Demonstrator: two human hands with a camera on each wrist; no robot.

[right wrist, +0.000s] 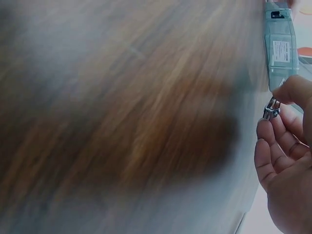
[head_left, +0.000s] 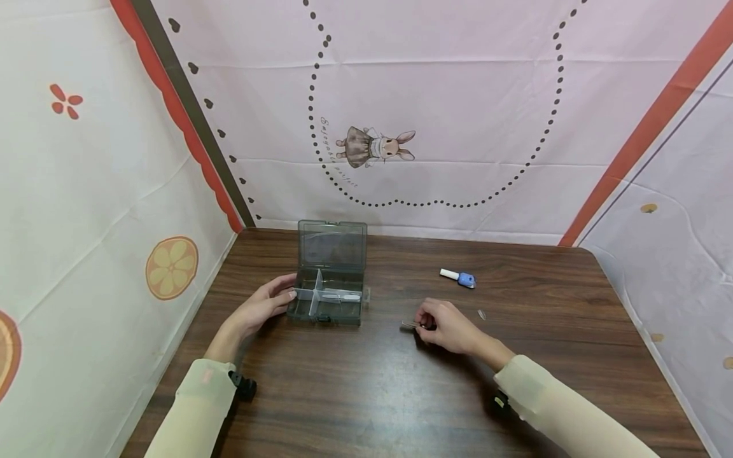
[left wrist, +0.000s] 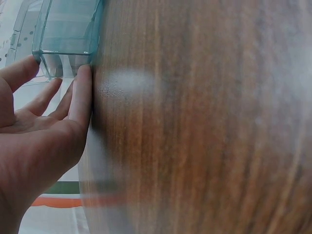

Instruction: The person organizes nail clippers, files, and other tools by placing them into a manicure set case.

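On the table's left part sits a grey translucent compartment box (head_left: 336,312), its lid (head_left: 333,245) raised at the back. White dividers split its inside, and a small pale, elongated item (head_left: 342,297) lies in a right-hand compartment. My left hand (head_left: 266,304) holds the box's left end, the thumb at its rim and the fingers against the outer wall. To the right of the box, my right hand (head_left: 449,327) pinches a small silver nail clipper (right wrist: 272,108) between thumb and fingers, just above the wood. The clipper is partly hidden by the fingers.
Behind my right hand lies a blue nail polish bottle (head_left: 466,280) with a white cap. A small clear piece (head_left: 481,314) lies right of that hand. The brown wooden table (head_left: 355,388) meets printed cloth walls (head_left: 458,127) at the back and sides.
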